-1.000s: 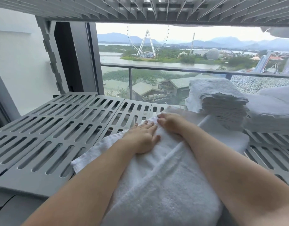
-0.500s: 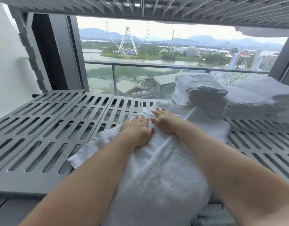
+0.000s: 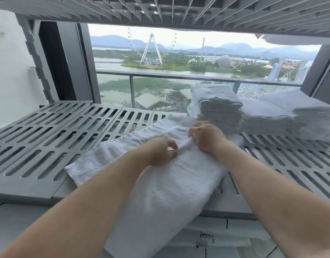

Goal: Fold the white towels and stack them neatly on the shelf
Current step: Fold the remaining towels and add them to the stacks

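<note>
Rough, matt white terry cloth for the towel (image 3: 156, 183) and the folded stacks (image 3: 218, 107) far right; matt grey slotted plastic for the shelf (image 3: 48, 138); glossy glass behind.

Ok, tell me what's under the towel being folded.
The towel lies on the slotted grey shelf, its near end hanging over the front edge. Both hands, left hand and right hand, press on top. The shelf directly beneath the towel is hidden.
</note>
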Action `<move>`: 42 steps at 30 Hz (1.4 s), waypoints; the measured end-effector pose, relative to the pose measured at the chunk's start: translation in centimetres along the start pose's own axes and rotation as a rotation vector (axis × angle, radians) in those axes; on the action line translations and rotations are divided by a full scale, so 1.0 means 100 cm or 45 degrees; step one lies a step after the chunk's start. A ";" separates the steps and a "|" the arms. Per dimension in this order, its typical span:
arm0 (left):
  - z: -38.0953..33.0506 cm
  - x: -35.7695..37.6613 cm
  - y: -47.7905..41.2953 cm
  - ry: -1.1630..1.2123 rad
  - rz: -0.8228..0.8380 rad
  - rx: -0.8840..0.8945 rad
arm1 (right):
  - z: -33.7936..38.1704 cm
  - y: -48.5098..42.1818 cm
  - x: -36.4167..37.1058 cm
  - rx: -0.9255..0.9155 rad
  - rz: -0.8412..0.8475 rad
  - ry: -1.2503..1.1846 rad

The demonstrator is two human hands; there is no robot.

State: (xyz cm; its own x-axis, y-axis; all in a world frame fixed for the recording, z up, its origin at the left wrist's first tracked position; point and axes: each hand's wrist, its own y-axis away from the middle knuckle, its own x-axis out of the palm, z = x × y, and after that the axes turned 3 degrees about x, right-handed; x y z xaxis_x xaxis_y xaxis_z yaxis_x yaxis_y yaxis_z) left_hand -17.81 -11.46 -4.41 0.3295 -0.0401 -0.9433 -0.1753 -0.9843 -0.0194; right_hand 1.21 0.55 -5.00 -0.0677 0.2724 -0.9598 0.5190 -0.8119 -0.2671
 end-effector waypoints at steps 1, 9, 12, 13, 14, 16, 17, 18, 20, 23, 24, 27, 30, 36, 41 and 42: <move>-0.001 0.001 0.003 0.000 -0.007 0.009 | -0.004 -0.001 -0.001 -0.004 -0.022 0.063; 0.000 0.000 0.015 0.291 -0.086 -0.115 | -0.015 0.001 -0.005 0.022 -0.231 0.461; -0.003 0.006 0.012 0.096 -0.157 -0.088 | -0.013 0.003 0.002 0.070 -0.168 0.344; -0.004 0.008 0.012 0.059 -0.187 -0.076 | -0.013 0.005 0.005 0.078 -0.133 0.279; -0.004 0.009 0.013 0.059 -0.205 -0.070 | -0.013 0.007 0.006 0.076 -0.119 0.232; 0.000 0.006 0.016 0.121 -0.222 -0.087 | -0.014 0.006 0.002 0.052 -0.144 0.199; 0.004 0.005 0.017 0.139 -0.247 -0.105 | -0.013 0.005 -0.001 0.036 -0.169 0.190; 0.011 0.002 0.018 0.135 -0.297 -0.134 | -0.011 0.003 -0.005 0.021 -0.202 0.168; 0.026 -0.006 0.022 0.066 -0.425 -0.270 | 0.000 -0.002 -0.013 -0.012 -0.286 0.087; 0.055 -0.019 0.028 -0.181 -0.470 -0.592 | 0.033 -0.016 -0.020 -0.050 -0.334 -0.065; 0.063 -0.023 0.031 -0.236 -0.445 -0.698 | 0.045 -0.022 -0.021 -0.059 -0.309 -0.094; 0.082 -0.028 0.040 -0.284 -0.333 -0.931 | 0.081 -0.045 -0.018 -0.094 -0.157 -0.066; 0.094 -0.031 0.050 -0.301 -0.295 -0.964 | 0.108 -0.068 -0.011 -0.148 -0.027 0.020; 0.100 -0.048 0.055 -0.360 -0.191 -0.907 | 0.128 -0.100 0.015 -0.157 0.233 0.151; 0.098 -0.052 0.049 -0.414 -0.094 -0.866 | 0.128 -0.112 0.016 -0.195 0.307 0.177; 0.098 -0.051 0.047 -0.431 -0.093 -0.849 | 0.128 -0.113 0.016 -0.207 0.303 0.175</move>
State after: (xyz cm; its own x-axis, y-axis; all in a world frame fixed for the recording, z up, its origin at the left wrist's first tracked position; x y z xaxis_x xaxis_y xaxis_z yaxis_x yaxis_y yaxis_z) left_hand -29.37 -14.22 -2.92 -0.0031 -0.0219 -0.9998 0.4705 -0.8822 0.0179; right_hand -15.68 3.49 -4.59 0.1820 0.1610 -0.9700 0.6365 -0.7712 -0.0085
